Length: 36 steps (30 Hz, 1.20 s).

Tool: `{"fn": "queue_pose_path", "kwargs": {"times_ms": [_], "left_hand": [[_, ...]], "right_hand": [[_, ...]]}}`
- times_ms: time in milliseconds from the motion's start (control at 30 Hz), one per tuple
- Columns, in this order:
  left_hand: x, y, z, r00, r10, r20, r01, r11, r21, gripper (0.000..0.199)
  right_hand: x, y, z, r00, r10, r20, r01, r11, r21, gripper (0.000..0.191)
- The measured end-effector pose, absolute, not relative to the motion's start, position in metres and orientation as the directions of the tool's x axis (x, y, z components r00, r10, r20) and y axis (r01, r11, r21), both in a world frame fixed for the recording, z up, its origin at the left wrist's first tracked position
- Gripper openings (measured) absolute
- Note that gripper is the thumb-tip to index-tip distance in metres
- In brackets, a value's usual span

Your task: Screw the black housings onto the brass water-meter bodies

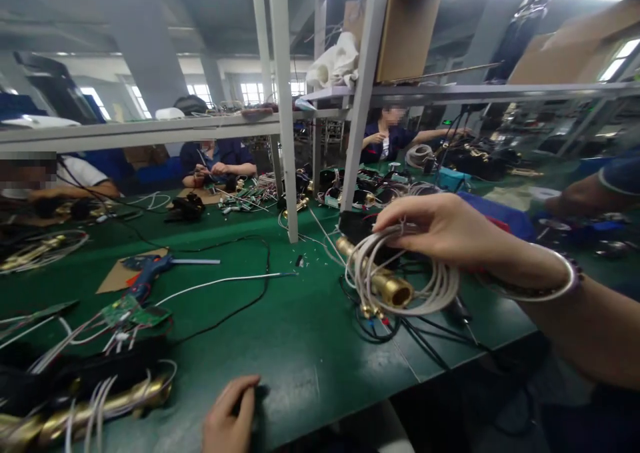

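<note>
My right hand (435, 229) is closed on the top of a coil of grey-white cable (443, 293), thumb and fingers pinching its loops. Behind and within the loops shows a brass valve body (393, 289) with a round open end, and small brass fittings sit below it. How the coil joins the brass part is hidden. Low in the view, near the table's front edge, my left hand (231, 413) rests with nothing visible in it, thumb and forefinger slightly apart. A screwdriver-like tool (463, 311) with a thin metal shaft lies just right of the coil.
On the green table (300, 319) lie a blue glue gun (150, 273), a green circuit board (135, 313) and a wired brass assembly (105, 413) at left. A white shelf post (283, 106) stands ahead. Co-workers sit across the table; another person's arm (595, 189) reaches in at right.
</note>
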<state>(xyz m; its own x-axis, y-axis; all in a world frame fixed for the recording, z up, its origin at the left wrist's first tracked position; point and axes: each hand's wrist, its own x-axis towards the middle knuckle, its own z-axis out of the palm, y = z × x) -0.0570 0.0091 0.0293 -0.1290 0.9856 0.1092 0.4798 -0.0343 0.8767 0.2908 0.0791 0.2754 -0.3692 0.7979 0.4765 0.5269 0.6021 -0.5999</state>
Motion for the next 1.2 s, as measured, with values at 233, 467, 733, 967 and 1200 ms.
{"fn": "queue_pose_path", "kwargs": {"times_ms": [233,467,733,967,1200], "left_hand": [[-0.024,0.046,0.078,0.186,0.957,-0.221,0.069,0.211,0.975,0.068],[-0.027,0.038,0.069,0.197,0.917,-0.346,0.125,0.326,0.937,0.071],[-0.021,0.034,0.061,0.032,0.977,-0.212,0.254,0.198,0.947,0.057],[-0.015,0.012,0.065,-0.27,0.957,0.11,0.473,0.032,0.881,0.045],[0.004,-0.019,0.065,-0.18,0.977,0.112,0.406,-0.029,0.913,0.064]], "right_hand": [[0.216,0.065,0.216,-0.831,0.468,0.303,0.114,0.674,-0.73,0.018],[0.198,0.031,0.165,-0.971,0.157,0.179,0.093,0.941,-0.324,0.023],[0.243,0.02,0.141,-0.626,0.687,0.368,0.403,0.69,-0.602,0.015],[0.223,0.045,0.118,-0.306,0.932,0.195,0.582,0.345,-0.736,0.018],[0.191,0.049,0.126,-0.059,0.996,0.061,0.113,0.067,-0.991,0.022]]}}
